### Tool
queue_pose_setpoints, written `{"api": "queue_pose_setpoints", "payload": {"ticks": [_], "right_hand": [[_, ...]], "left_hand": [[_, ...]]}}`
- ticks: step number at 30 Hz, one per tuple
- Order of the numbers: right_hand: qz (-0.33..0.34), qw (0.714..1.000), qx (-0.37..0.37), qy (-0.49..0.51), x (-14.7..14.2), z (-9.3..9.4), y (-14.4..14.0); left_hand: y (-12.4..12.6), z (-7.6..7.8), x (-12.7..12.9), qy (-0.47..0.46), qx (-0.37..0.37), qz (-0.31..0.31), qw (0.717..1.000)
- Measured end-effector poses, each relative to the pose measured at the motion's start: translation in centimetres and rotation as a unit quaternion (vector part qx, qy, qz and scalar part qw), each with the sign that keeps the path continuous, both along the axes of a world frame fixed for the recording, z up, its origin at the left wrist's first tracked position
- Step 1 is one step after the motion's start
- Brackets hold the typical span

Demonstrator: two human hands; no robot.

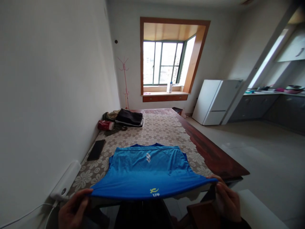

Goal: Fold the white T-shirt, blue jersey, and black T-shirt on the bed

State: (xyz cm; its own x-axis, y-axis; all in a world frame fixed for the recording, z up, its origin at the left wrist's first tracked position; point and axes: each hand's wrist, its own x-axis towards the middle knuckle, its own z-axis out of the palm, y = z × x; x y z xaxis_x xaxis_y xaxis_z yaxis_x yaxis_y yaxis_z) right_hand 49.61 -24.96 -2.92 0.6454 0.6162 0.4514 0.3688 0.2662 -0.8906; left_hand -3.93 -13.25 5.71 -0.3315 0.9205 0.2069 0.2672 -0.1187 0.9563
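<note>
My left hand pinches one hem corner of the blue sleeveless jersey, my right hand the other corner; both closed on fabric. Hem hangs taut between my grips, the rest lies flat beyond them on the lace tablecloth. Judgement: keep tension even, corners level, to avoid wrinkles. Phone beyond left grip
</note>
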Motion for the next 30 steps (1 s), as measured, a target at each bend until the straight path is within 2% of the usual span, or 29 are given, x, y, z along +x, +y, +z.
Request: {"api": "queue_pose_setpoints", "payload": {"ticks": [3,7,10,13,17,20,25,28,30], "right_hand": [[0.040,0.998,0.002,-0.053,1.2,2.4,2.8],[0.046,0.993,-0.038,-0.103,2.4,5.8,9.2],[0.048,0.984,-0.123,-0.121,3.0,6.3,14.3],[0.075,0.960,-0.226,-0.147,3.3,4.8,17.9],[0.073,0.949,-0.255,-0.168,3.5,2.1,19.8],[0.075,0.944,-0.259,-0.190,3.8,1.0,19.9],[0.087,0.936,-0.260,-0.220,3.8,1.2,19.8],[0.087,0.942,-0.247,-0.210,3.6,1.8,19.1],[0.068,0.950,-0.219,-0.212,3.3,1.8,17.9]], "left_hand": [[3.8,1.7,0.9,0.032,0.033,-0.036,0.998],[12.7,3.2,3.2,0.118,0.058,-0.075,0.988],[19.3,2.5,5.2,0.189,0.002,-0.099,0.977],[23.4,0.4,7.1,0.211,-0.027,-0.114,0.970],[25.2,-2.6,8.3,0.240,-0.045,-0.129,0.961],[25.1,-3.8,8.0,0.253,-0.045,-0.135,0.957],[24.7,-4.3,6.9,0.259,-0.052,-0.147,0.953],[24.0,-3.9,6.1,0.253,-0.064,-0.165,0.951],[23.3,-3.4,5.5,0.218,-0.073,-0.194,0.954]]}}
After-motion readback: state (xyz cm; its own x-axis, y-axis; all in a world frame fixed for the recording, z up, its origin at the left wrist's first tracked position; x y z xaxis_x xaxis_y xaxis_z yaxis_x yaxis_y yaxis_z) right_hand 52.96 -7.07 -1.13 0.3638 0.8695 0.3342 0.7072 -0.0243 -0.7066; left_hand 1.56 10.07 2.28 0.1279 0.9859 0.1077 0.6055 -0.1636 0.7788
